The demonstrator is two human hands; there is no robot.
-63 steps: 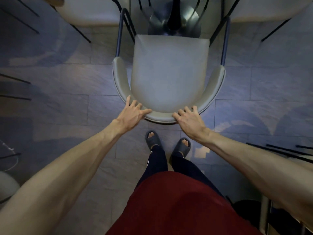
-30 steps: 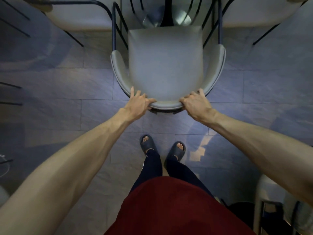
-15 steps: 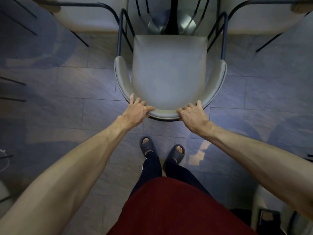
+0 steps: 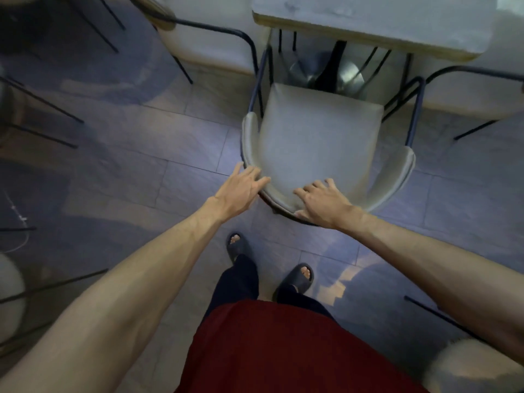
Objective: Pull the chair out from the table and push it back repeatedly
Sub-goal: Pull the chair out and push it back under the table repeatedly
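Note:
The chair (image 4: 317,137) has a pale grey seat, a curved grey backrest and a dark metal frame. It stands at an angle just in front of the pale-topped table (image 4: 368,21), with its front edge near the table's dark pedestal. My left hand (image 4: 241,187) is at the left end of the backrest with fingers stretched out and only the fingertips touching the rim. My right hand (image 4: 321,201) lies over the middle of the backrest rim, fingers spread over the top and thumb on the outer side.
Two more pale chairs (image 4: 207,38) (image 4: 476,92) flank the table left and right. Thin dark chair legs (image 4: 42,109) cross the tiled floor at the far left. Another seat (image 4: 476,364) sits at the lower right. My sandalled feet (image 4: 297,277) stand behind the chair.
The view has swung, so the chair sits right of centre and turned, with the table top now showing. My left hand has loosened from a grip to outstretched fingers. My right hand has spread.

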